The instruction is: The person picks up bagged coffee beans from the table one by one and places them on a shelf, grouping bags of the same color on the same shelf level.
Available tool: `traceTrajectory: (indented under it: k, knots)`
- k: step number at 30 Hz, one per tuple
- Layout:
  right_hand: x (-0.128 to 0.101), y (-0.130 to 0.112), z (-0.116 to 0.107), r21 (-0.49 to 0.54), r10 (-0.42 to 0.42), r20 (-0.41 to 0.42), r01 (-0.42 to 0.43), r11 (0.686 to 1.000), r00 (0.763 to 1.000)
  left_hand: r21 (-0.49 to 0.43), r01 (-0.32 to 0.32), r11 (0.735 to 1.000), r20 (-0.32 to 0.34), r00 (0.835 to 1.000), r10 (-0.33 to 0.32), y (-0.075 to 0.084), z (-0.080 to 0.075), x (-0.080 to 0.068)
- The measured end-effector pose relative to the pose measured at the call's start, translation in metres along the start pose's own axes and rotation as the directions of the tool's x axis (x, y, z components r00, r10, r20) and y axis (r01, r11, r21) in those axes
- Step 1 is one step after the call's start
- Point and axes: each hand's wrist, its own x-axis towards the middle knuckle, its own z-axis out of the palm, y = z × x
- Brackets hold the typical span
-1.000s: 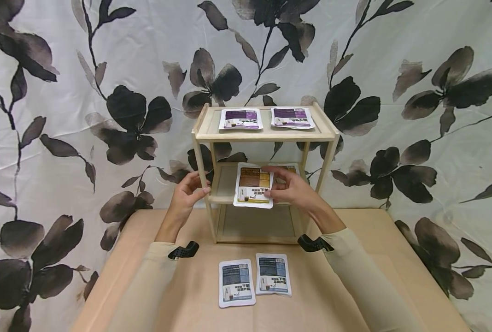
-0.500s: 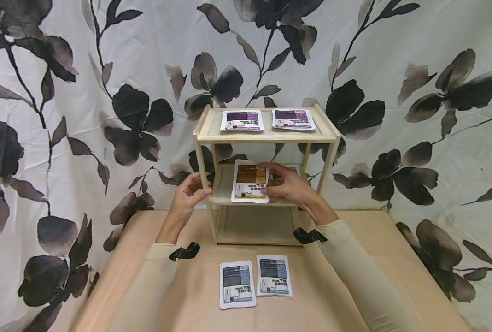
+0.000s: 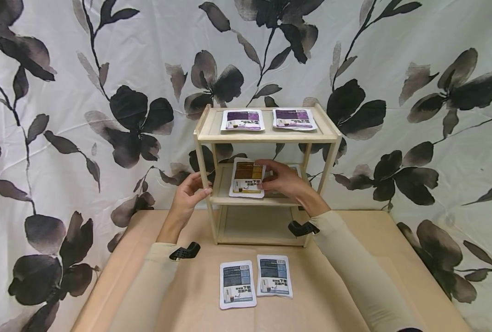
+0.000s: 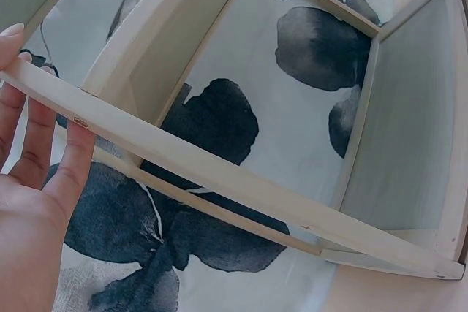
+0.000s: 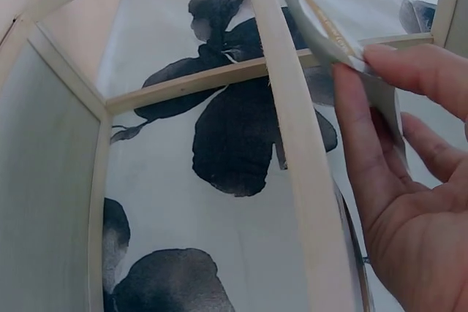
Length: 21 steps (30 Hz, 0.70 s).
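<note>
My right hand (image 3: 289,184) pinches the right edge of a flat white pouch (image 3: 246,173) with a brown and yellow label. The pouch is tilted over the left half of the middle shelf of a small wooden shelf rack (image 3: 266,138). In the right wrist view, thumb and fingers hold the pouch (image 5: 314,31) at its edge. My left hand (image 3: 184,203) grips the rack's front left post, thumb in front and fingers behind, as the left wrist view shows on the post (image 4: 197,147). Behind my right hand lies another yellow-labelled pouch (image 3: 294,169), mostly hidden.
Two purple-labelled pouches, one left (image 3: 243,120) and one right (image 3: 294,119), lie on the top shelf. On the table in front are two blue-labelled pouches, a left one (image 3: 237,284) and a right one (image 3: 274,275). A floral cloth (image 3: 287,83) hangs behind the rack.
My right hand has carried the brown-labelled pouch left and slightly farther in over the middle shelf. My left hand stays on the post.
</note>
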Motion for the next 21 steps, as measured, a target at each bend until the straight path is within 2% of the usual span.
traceTrajectory:
  k: [7,15,21]
  knots:
    - [0.0075,-0.0053,0.0019,0.021,0.082,0.035,-0.083,0.996,0.996,0.011,-0.004,1.0,-0.004,1.0,0.004,0.0007,0.0002,-0.0004]
    - [0.0101,-0.009,0.0036,-0.003,0.133,0.02,-0.133,0.991,0.991,0.03,0.011,0.999,-0.005,1.0,-0.011,-0.0002,-0.0003,-0.0002]
    - [0.008,-0.0102,0.0046,-0.113,0.151,-0.029,-0.153,0.982,0.988,0.04,0.02,0.999,-0.007,1.0,-0.02,0.0007,-0.0006,-0.0017]
